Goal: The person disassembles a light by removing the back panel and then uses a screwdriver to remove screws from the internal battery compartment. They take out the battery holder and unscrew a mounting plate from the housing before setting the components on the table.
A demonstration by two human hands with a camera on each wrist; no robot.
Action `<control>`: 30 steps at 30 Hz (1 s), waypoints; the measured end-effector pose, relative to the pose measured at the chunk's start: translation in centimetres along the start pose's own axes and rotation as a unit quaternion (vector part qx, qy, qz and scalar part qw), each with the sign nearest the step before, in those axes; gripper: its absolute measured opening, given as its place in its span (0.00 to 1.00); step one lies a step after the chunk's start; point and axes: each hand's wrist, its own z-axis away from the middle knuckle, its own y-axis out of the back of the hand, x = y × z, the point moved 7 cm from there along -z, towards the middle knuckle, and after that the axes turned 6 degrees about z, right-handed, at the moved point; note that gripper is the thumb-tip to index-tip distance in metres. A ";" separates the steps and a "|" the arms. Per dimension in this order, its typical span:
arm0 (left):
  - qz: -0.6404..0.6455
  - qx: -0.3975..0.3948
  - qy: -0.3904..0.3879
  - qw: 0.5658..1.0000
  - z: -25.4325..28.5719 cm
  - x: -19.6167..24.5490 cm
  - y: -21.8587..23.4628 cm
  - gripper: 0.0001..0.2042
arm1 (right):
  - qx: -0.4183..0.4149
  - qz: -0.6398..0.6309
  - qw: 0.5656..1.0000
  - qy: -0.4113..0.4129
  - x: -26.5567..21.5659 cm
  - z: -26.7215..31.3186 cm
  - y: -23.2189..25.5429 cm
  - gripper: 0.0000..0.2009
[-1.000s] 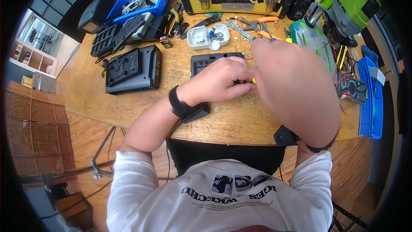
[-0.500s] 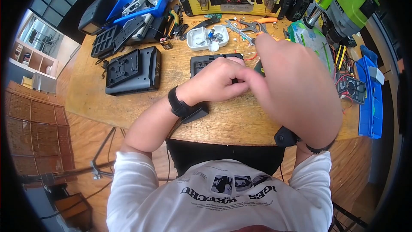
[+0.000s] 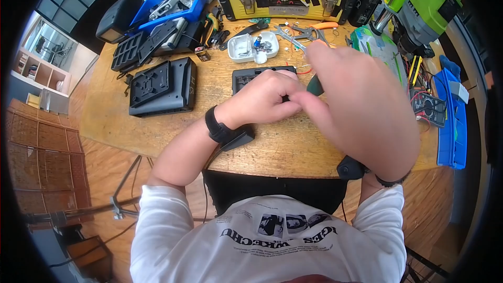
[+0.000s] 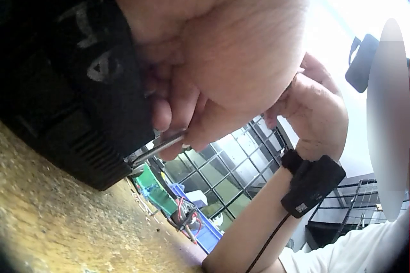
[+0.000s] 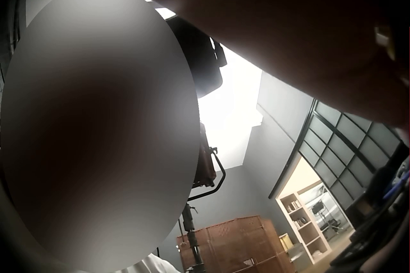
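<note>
A black plastic casing with slots lies on the bench under my left hand; chalky marks show on its side in the left wrist view. From between my left fingers comes the metal shaft of a screwdriver, its tip at the end of the casing, and those fingers pinch round the shaft. My right hand grips the screwdriver's dark green handle, most of it hidden behind the hand. Its right thumb reaches over to the left fingertips. The right wrist view shows only forearm and room, not the work.
A larger black casing lies to the left. Behind the hands are a white parts tray, orange-handled pliers and a yellow-black toolbox. A green drill stand, a multimeter and a blue bin line the right.
My right hand has turned and tilted over the screwdriver; a yellow bit seen between the hands is now covered, and the dark green handle shows. The left hand and casing stay put.
</note>
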 end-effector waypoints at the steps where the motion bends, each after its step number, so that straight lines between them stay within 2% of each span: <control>1: 0.001 0.000 0.000 1.000 0.0 0.1 0.0 0.04 | -0.034 0.026 0.999 -0.026 0.5 -0.1 -0.5 0.10; 2: 0.006 -0.005 0.016 1.000 -0.1 0.0 -0.1 0.04 | -0.068 0.052 0.995 -0.052 1.0 0.0 -1.0 0.10; 3: 0.010 -0.011 0.033 0.999 -0.1 -0.1 -0.2 0.04 | -0.068 0.052 0.995 -0.052 1.0 0.0 -1.0 0.10; 5: -0.004 -0.012 0.024 1.000 0.0 -0.3 -0.2 0.04 | -0.027 0.014 1.000 0.006 0.3 0.0 -0.5 0.10; 6: -0.018 -0.014 0.015 1.000 0.0 -0.3 -0.2 0.04 | -0.027 0.014 1.000 0.006 0.1 -0.1 -0.4 0.10; 8: -0.005 -0.014 0.028 0.999 -0.1 0.1 -0.1 0.04 | -0.073 0.053 0.993 -0.073 1.0 0.0 -0.9 0.09; 9: 0.008 -0.013 0.042 0.999 -0.2 0.1 -0.1 0.04 | -0.074 0.053 0.993 -0.074 1.1 0.0 -0.9 0.09; 11: 0.003 -0.008 0.022 1.000 -0.2 0.0 -0.2 0.05 | -0.038 0.028 0.999 0.014 0.2 0.0 -0.5 0.09; 14: -0.001 -0.013 0.010 1.000 -0.1 0.1 0.1 0.05 | -0.019 0.019 0.999 -0.027 0.3 0.2 -0.1 0.09; 17: 0.000 -0.017 0.017 1.000 -0.1 0.1 -0.1 0.05 | -0.041 0.058 0.997 -0.016 0.6 0.1 -0.5 0.09; 21: -0.017 -0.023 0.024 0.999 0.0 -0.3 -0.1 0.05 | -0.028 0.023 0.999 0.004 -0.1 0.1 0.0 0.09; 23: -0.003 -0.019 0.030 0.999 -0.1 -0.1 -0.1 0.05 | -0.076 0.061 0.992 -0.075 0.9 0.1 -0.6 0.09; 24: 0.010 -0.015 0.036 0.999 -0.1 0.0 -0.1 0.05 | -0.076 0.061 0.992 -0.075 1.0 0.2 -0.7 0.09; 26: 0.006 -0.009 0.023 1.000 -0.2 0.0 -0.2 0.05 | -0.019 0.031 0.999 0.019 0.1 0.2 -0.2 0.09; 27: 0.001 -0.004 0.010 1.000 -0.2 0.2 -0.1 0.05 | -0.019 0.030 0.999 0.020 -0.1 0.1 -0.1 0.09; 29: 0.002 -0.007 0.013 1.000 0.0 0.0 0.0 0.06 | -0.039 0.021 0.998 -0.047 0.4 0.1 -0.2 0.10; 30: 0.003 -0.009 0.015 1.000 0.0 -0.1 0.0 0.06 | -0.039 0.021 0.998 -0.047 0.5 0.1 -0.2 0.10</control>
